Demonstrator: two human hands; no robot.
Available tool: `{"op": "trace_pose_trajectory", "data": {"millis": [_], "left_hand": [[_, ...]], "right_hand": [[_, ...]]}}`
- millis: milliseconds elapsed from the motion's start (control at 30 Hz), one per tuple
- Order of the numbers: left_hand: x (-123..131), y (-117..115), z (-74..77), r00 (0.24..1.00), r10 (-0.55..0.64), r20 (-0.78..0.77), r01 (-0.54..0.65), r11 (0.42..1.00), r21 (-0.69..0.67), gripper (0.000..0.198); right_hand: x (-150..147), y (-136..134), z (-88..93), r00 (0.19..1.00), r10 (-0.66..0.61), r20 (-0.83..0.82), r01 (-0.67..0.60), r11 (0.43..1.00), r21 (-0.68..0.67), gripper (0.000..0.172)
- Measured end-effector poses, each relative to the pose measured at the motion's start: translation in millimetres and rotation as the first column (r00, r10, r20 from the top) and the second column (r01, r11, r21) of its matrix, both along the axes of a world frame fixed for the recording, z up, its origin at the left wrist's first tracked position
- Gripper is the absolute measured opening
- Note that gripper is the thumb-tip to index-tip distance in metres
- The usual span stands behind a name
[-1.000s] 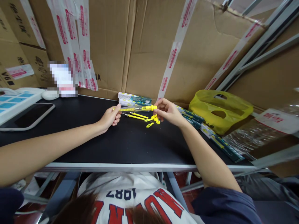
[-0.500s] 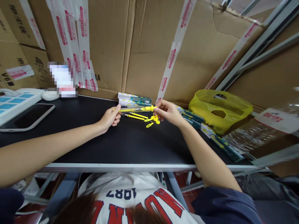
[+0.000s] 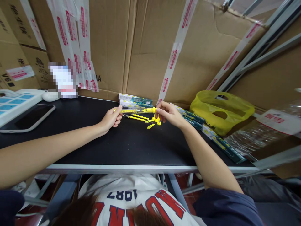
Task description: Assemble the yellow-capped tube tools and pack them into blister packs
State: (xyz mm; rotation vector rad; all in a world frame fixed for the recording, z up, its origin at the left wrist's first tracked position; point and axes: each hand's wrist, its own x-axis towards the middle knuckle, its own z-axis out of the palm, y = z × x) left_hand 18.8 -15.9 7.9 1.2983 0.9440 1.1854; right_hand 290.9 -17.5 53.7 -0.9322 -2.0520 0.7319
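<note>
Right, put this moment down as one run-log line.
left hand: gripping clear-and-yellow tube | right hand: at tube's yellow end | black table: yellow sticks, small yellow parts

Through the head view, my left hand (image 3: 113, 118) grips one end of a clear-and-yellow pen-shaped tool (image 3: 134, 110) and my right hand (image 3: 169, 113) pinches the other, above the black tabletop (image 3: 131, 144).

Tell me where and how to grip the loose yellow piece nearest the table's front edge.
Probably best to pinch the yellow piece across its narrow middle, coming from above and the front edge: it is slim and lies on the table, while other yellow pieces and the held tube sit on its far side.
</note>
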Motion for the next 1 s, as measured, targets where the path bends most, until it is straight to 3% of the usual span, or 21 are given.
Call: {"op": "trace_pose_trajectory", "data": {"millis": [400, 1000], "left_hand": [[-1.2, 1.3, -1.4, 1.0, -0.004, -0.013, 0.004, 1.0, 0.029, 0.031], [-0.6, 2.0, -1.4, 1.0, 0.005, 0.006, -0.005, 1.0, 0.021, 0.032]], "right_hand": [[1.6, 4.9, -3.9, 0.993, -0.031, 0.112, 0.028, 0.999, 0.03, 0.047], [0.8, 0.2, 0.9, 0.997, 0.076, -0.022, -0.076, 0.996, -0.036, 0.027]]}}
